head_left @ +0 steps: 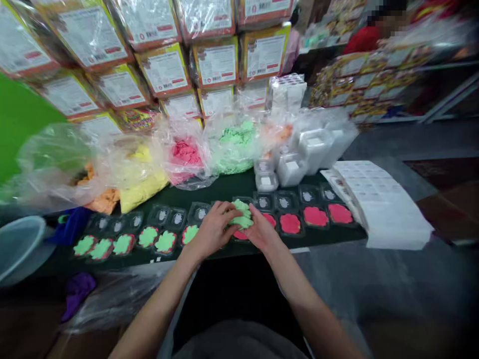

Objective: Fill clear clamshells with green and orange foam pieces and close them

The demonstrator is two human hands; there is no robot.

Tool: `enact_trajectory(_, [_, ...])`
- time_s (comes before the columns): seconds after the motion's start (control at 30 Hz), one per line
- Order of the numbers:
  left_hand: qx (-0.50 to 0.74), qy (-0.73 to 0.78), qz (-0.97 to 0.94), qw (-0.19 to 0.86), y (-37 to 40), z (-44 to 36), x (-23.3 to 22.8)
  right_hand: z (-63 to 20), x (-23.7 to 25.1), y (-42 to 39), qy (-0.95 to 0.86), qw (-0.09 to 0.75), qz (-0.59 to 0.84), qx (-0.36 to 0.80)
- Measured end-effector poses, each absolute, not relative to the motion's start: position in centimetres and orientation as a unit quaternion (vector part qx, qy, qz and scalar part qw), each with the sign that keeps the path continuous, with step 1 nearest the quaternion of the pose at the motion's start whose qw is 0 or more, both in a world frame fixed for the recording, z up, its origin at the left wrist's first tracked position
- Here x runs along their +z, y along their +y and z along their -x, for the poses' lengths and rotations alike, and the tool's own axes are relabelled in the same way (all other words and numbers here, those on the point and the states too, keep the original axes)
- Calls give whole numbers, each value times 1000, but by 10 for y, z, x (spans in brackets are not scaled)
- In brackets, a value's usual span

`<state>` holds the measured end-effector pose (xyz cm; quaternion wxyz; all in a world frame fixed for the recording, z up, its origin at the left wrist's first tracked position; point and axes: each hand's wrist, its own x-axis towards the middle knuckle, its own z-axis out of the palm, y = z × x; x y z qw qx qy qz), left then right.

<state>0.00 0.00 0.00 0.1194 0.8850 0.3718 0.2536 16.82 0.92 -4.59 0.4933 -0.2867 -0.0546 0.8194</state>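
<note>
Between my left hand (215, 227) and my right hand (264, 232) is a lump of green dough (242, 214) with a lobed, flower-like edge. My left fingers curl over its left side, while the right hand cups it from the right. Below and around the hands runs a row of open clear plastic containers. On the left, several hold green flower shapes (165, 242) lying over red ones. To the right, several hold only red flower shapes (290, 224). One red shape (241, 235) is partly hidden beneath my hands.
Behind the row stand plastic bags of orange, yellow (144, 187), red (186, 155) and green dough (239, 142). Stacked clear containers (294, 167) and printed sheets (381, 199) lie on the right. A basin (22, 244) stands at far left. Wrapped boxes (217, 60) rise behind. A person in red (362, 40) is farther back.
</note>
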Motion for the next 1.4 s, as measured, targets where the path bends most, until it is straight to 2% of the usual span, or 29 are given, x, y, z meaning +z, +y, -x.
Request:
enact_trajectory(0.17, [207, 396, -893, 55, 2, 0, 0, -162, -46, 6, -62, 500, 276, 819])
enact_trajectory(0.4, [192, 362, -901, 140, 1, 8, 2, -163, -56, 8, -82, 501, 273, 817])
enact_trajectory(0.63, [210, 378, -894, 116, 14, 11, -7, -152, -63, 17, -111, 496, 275, 816])
enact_trajectory(0.8, [284, 487, -789, 243, 24, 16, -14, -142, -66, 12, -153, 496, 280, 808])
enact_trajectory(0.93, [315, 516, -712, 357, 27, 20, -20, -139, -71, 11, -164, 500, 292, 799])
enact_trajectory(1.2, [354, 514, -650, 433, 26, 24, -32, -132, -73, 15, -166, 498, 297, 797])
enact_trajectory(1.3, [383, 513, -574, 510, 25, 26, -25, -132, -73, 15, -160, 487, 297, 805])
enact_trajectory(1.4, [433, 513, -530, 518, 19, 34, -10, -139, -74, 15, -149, 483, 297, 810])
